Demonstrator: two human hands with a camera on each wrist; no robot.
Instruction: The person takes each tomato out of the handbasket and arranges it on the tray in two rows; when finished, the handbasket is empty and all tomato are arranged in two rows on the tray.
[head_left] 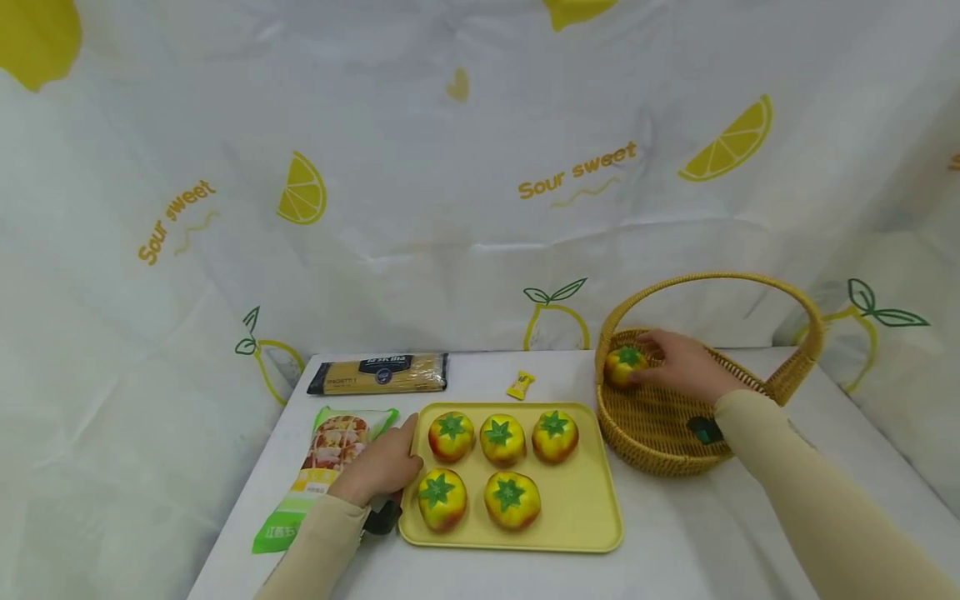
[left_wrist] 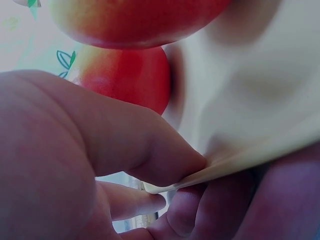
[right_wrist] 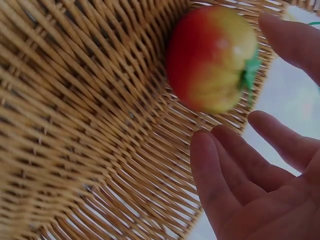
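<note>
My left hand (head_left: 384, 463) pinches the left rim of a pale yellow tray (head_left: 573, 512), thumb on top and fingers curled underneath, as the left wrist view shows. On the tray sit several yellow-and-red, persimmon-like fruits (head_left: 502, 440) with green star-shaped leaves, three at the back and two in front. A similar fruit (right_wrist: 212, 60) rests inside the wicker basket (head_left: 660, 421), against its left wall. Reaching into that basket, my right hand (head_left: 688, 367) has its fingers spread beside this fruit. In the right wrist view a gap shows between the fingertips (right_wrist: 204, 145) and the fruit.
Left of the tray lies a green-and-white food bag (head_left: 303, 487), partly behind the left hand. A spaghetti pack (head_left: 382, 375) lies at the back left, and a small yellow wrapped candy (head_left: 521, 385) behind the tray. The basket's tall handle (head_left: 720, 277) arches over the right hand.
</note>
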